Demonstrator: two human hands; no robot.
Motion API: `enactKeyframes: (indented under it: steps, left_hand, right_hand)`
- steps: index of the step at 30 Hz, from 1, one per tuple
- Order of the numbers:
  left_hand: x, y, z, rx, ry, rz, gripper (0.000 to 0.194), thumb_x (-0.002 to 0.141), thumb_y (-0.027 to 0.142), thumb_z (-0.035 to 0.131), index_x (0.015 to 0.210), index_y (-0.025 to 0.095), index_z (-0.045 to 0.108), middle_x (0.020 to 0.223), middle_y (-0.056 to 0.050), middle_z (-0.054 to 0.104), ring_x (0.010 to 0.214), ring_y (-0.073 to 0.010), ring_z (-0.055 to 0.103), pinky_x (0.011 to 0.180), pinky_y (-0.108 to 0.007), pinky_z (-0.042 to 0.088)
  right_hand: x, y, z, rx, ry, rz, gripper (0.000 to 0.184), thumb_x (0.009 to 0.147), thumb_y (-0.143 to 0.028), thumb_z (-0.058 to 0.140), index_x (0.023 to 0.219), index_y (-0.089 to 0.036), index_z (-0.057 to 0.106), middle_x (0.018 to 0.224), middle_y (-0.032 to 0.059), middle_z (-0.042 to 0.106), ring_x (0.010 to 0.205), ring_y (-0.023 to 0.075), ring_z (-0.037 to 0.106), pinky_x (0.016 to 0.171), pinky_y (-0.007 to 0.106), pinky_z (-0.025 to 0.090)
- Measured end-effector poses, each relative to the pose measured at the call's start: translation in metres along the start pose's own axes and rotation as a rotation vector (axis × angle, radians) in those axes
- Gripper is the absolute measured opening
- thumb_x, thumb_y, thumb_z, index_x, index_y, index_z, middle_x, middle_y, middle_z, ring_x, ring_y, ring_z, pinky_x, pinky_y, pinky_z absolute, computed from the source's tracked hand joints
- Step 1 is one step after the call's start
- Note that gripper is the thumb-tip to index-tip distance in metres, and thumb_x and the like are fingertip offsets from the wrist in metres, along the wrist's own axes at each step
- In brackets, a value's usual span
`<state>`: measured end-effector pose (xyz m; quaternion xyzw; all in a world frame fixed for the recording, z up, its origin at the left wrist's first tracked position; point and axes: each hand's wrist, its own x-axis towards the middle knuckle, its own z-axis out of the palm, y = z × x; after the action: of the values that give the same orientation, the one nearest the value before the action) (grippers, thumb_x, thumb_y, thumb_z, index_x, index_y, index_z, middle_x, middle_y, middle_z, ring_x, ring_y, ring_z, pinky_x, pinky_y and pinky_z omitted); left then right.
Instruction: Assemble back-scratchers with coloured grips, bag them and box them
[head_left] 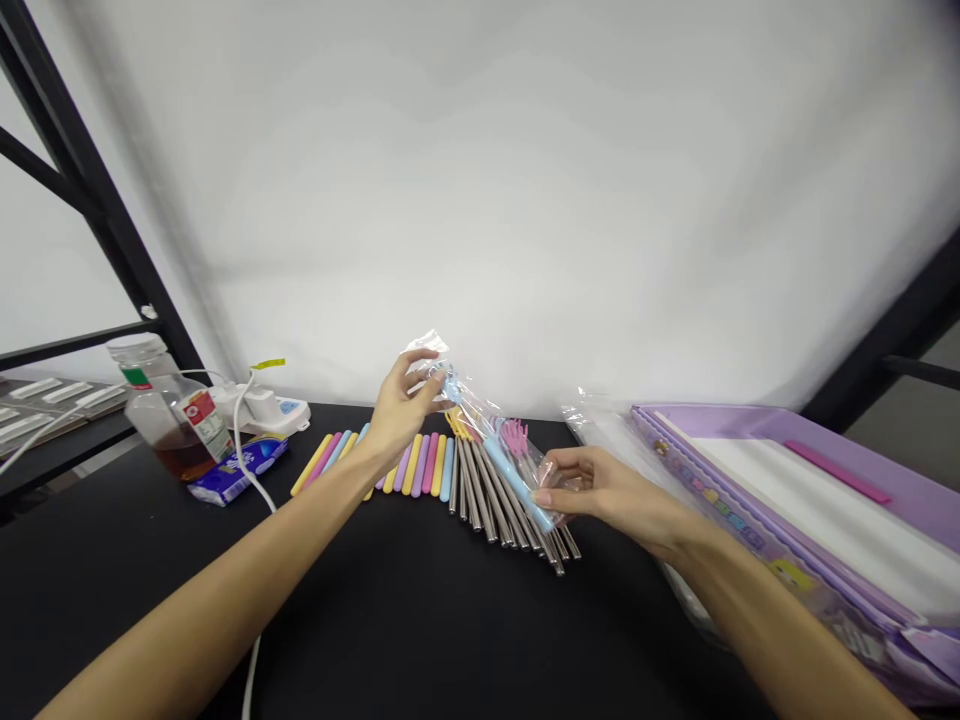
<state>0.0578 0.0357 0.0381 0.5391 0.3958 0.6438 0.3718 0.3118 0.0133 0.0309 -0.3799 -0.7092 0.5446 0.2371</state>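
Note:
A blue back scratcher point(517, 484) in a clear plastic sleeve slants between my hands, above the table. My left hand point(405, 400) is closed on the sleeve at its upper end, by the blue claw-shaped head. Fingers and thumb of my right hand point(581, 485) pinch the lower end, by the blue handle. Beneath it lie several metal rods point(480, 490) with yellow and pink claw heads point(514, 436), fanned out on the table. To their left is a row of pastel handles point(416, 468) in yellow, pink, purple and blue, partly hidden by my left wrist.
Clear plastic bags point(600, 425) lie at right beside a purple box point(720, 425) holding a pink strip point(836, 472). At left stand a bottle of brown liquid point(184, 455), a purple packet point(240, 470) and a power strip point(292, 412) with a white cable point(251, 480).

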Motion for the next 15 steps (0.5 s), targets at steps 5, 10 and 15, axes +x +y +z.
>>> enactKeyframes:
  steps: [5,10,15]
  left_hand:
    - [-0.003,-0.001,0.002,0.051,-0.030,0.021,0.043,0.075,0.037,0.076,0.110,0.020,0.057,0.129,-0.009,0.054,0.084,-0.0123,0.064,0.072,-0.030,0.061]
    - [-0.005,-0.002,0.003,0.076,-0.049,0.013,0.057,0.077,0.033,0.074,0.128,0.022,0.051,0.134,-0.010,0.050,0.070,-0.0075,0.065,0.069,-0.028,0.061]
    - [-0.009,-0.003,0.004,0.073,-0.152,-0.027,0.067,0.079,0.031,0.072,0.139,0.028,0.041,0.146,-0.011,0.038,0.060,-0.0048,0.066,0.069,-0.031,0.062]
  right_hand:
    - [-0.005,-0.003,-0.005,-0.037,-0.116,0.062,0.032,0.072,-0.043,0.078,0.075,-0.018,0.058,0.071,-0.0008,0.057,0.069,0.0147,0.056,0.069,0.030,0.049]
    - [-0.009,0.000,-0.011,-0.038,-0.164,0.083,0.032,0.072,-0.039,0.080,0.081,-0.019,0.057,0.076,-0.0007,0.058,0.071,0.0137,0.056,0.066,0.027,0.048]
    - [-0.007,-0.003,-0.015,-0.022,-0.010,0.055,0.038,0.080,-0.053,0.070,0.090,-0.019,0.058,0.083,0.0040,0.066,0.075,0.0159,0.062,0.067,0.028,0.049]
